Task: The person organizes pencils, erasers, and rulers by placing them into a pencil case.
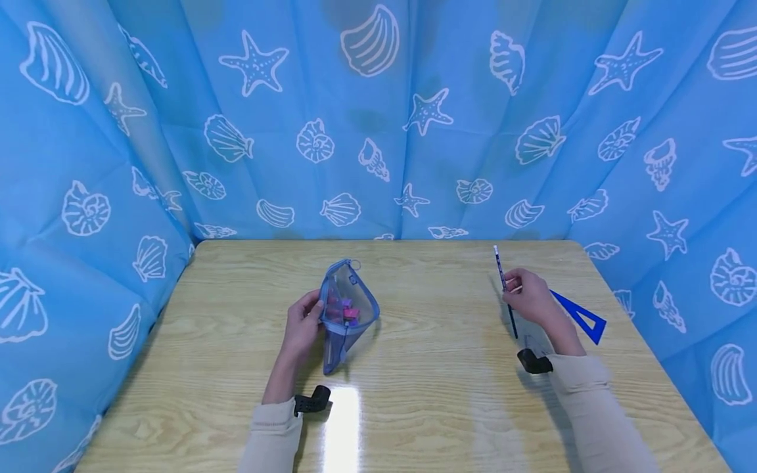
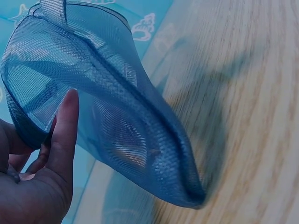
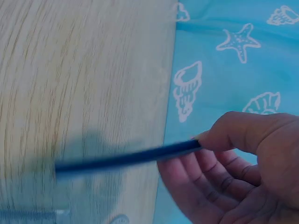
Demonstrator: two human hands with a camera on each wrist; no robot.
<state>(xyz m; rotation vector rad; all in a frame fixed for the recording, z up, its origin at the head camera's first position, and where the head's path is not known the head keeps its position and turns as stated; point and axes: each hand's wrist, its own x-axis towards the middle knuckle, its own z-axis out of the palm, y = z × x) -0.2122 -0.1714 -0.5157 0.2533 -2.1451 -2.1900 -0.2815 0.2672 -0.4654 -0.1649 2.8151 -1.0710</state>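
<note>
Head view, left of centre: the left hand (image 1: 304,323) grips the left rim of a blue mesh pouch (image 1: 342,333), its fingers nearly together with the rim between them. Whether the pouch touches the counter (image 1: 426,368) cannot be confirmed. Its mouth gapes upward; the side hold presumably serves to spread it. Pink and purple pieces (image 1: 351,313) lie inside. Right of centre, the right hand (image 1: 529,297) pinches a dark pencil (image 1: 501,270) near mid-length, thumb against fingers, no spare gap. The pencil is tilted, white end toward the top of the frame; this hold probably serves control. At far right, a blue set square (image 1: 569,307) lies on the counter, partly hidden by the wrist.

Left-wrist view adds one straight digit inside the pouch's mouth, not discernible from the head; the pieces are not made out there. Right-wrist view shows the pencil's dark end projecting past the fingertips and, lower left, a transparent ruled strip (image 3: 32,216) not clearly identified from the head. The set square appears only from the head.
</note>
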